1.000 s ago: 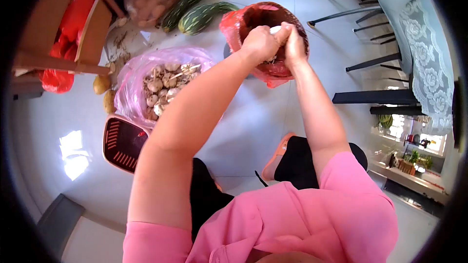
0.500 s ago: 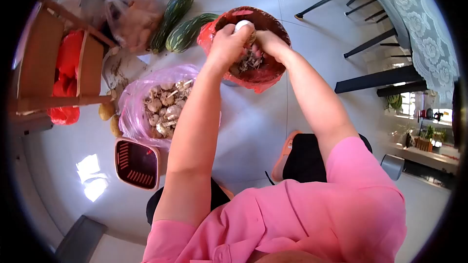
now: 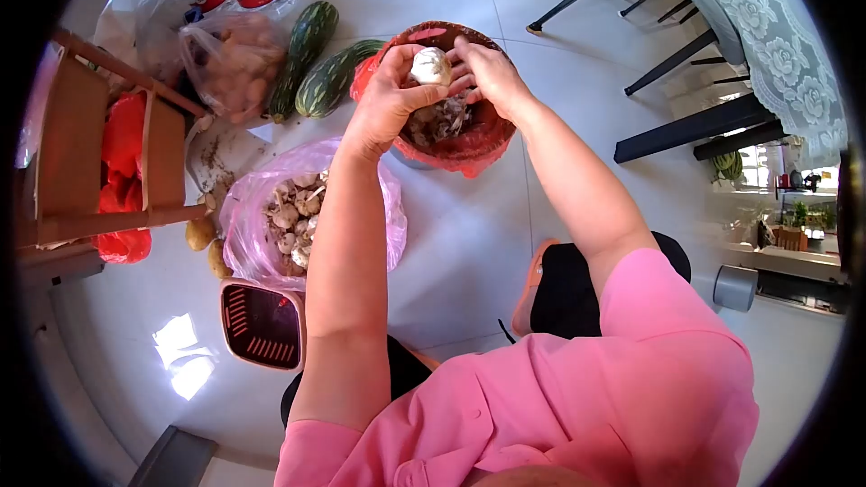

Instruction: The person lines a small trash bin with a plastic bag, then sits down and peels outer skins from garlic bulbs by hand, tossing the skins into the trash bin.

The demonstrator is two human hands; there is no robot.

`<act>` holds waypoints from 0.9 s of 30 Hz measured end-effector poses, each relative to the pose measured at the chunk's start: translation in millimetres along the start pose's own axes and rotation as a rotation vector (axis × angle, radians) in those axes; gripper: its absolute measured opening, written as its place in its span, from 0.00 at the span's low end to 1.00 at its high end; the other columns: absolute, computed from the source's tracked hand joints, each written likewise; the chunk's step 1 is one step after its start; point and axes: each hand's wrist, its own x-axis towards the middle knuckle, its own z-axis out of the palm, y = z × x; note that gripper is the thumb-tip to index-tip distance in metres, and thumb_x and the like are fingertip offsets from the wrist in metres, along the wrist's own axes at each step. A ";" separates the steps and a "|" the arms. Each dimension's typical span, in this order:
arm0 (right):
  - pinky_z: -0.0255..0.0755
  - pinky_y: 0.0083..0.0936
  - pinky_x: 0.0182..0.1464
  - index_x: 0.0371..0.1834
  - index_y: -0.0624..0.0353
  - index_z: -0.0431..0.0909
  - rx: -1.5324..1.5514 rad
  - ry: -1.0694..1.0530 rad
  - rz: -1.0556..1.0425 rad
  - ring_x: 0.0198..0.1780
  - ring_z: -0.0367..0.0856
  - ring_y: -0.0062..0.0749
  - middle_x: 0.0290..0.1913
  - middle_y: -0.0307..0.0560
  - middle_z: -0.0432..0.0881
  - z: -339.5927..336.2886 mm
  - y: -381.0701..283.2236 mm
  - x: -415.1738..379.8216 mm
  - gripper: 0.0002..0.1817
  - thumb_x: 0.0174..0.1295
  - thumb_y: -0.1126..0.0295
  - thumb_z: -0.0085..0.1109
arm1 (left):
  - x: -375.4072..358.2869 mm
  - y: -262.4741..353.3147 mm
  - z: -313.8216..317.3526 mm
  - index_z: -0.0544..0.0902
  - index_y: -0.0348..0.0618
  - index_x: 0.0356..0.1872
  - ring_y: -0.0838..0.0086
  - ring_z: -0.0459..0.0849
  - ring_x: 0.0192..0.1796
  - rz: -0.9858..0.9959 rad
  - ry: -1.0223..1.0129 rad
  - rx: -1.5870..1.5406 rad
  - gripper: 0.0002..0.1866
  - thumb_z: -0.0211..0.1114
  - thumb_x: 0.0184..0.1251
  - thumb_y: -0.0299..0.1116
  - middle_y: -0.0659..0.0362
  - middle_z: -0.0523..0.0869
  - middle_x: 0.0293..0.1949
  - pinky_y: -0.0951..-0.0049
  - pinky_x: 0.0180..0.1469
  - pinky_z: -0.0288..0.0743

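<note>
Holding a garlic bulb (image 3: 431, 67) between thumb and fingers: left hand (image 3: 388, 99), over the far half of a bucket lined with a red bag (image 3: 474, 160). Bulb sits at the left hand's fingertips, on the right side of that hand. Thumb on the near side, fingers curled around the left. Right hand (image 3: 492, 79) comes in from the right, fingers spread and loosely bent, just beside the bulb; whether they touch it, cannot tell. So bulb lies between the two hands, left hand nearer, having the grip. Shape close to round, no clear long axis; which way its root end faces, cannot tell. Dry scraps (image 3: 440, 124) lie below, inside the bucket. To the left and nearer, a pink plastic bag (image 3: 390, 216) of loose bulbs (image 3: 287, 216); nearer again, a slotted basket (image 3: 262, 364) on the floor.
</note>
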 end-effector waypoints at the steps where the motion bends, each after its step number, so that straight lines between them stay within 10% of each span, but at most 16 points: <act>1: 0.68 0.18 0.25 0.42 0.58 0.77 0.090 -0.095 0.082 0.28 0.78 0.23 0.32 0.42 0.81 -1.2 -9.2 -3.7 0.33 0.64 0.36 0.38 | 0.7 0.0 1.5 0.70 0.38 0.55 0.75 0.77 0.49 0.053 0.015 0.013 0.27 0.68 0.51 0.20 0.60 0.80 0.45 0.74 0.55 0.69; 3: 0.61 0.15 0.19 0.34 0.55 0.80 0.111 -0.247 0.099 0.20 0.74 0.20 0.24 0.40 0.79 2.1 -11.7 -4.7 0.44 0.61 0.27 0.23 | 2.5 -1.8 4.0 0.70 0.38 0.54 0.75 0.77 0.49 0.033 0.008 0.028 0.27 0.69 0.51 0.21 0.60 0.80 0.45 0.74 0.54 0.70; 7: 0.69 0.26 0.43 0.28 0.62 0.79 0.146 -0.087 -0.157 0.35 0.78 0.26 0.29 0.43 0.83 20.8 -2.9 4.1 0.36 0.66 0.38 0.36 | 10.9 -17.2 10.2 0.72 0.40 0.53 0.77 0.78 0.48 0.254 0.127 0.448 0.26 0.71 0.50 0.22 0.60 0.80 0.45 0.75 0.51 0.74; 10: 0.70 0.28 0.42 0.29 0.62 0.80 0.143 -0.063 -0.132 0.35 0.79 0.28 0.28 0.45 0.83 12.6 19.2 17.9 0.32 0.67 0.44 0.37 | 9.5 -15.3 16.9 0.74 0.41 0.53 0.76 0.78 0.48 0.194 0.118 0.372 0.27 0.73 0.49 0.24 0.59 0.80 0.46 0.74 0.53 0.73; 18: 0.73 0.26 0.42 0.39 0.60 0.79 0.289 0.158 0.022 0.37 0.78 0.24 0.38 0.42 0.81 18.3 17.7 11.8 0.21 0.68 0.55 0.40 | 12.5 -13.3 11.3 0.79 0.38 0.49 0.63 0.82 0.49 0.318 0.140 0.714 0.26 0.72 0.44 0.33 0.48 0.82 0.47 0.67 0.53 0.74; 27: 0.64 0.23 0.60 0.56 0.65 0.74 0.225 -0.080 0.170 0.56 0.73 0.26 0.55 0.47 0.76 19.4 23.4 4.7 0.37 0.66 0.39 0.41 | 2.9 -25.0 30.4 0.78 0.36 0.40 0.53 0.81 0.47 0.058 0.299 1.103 0.14 0.60 0.54 0.32 0.46 0.79 0.44 0.57 0.49 0.75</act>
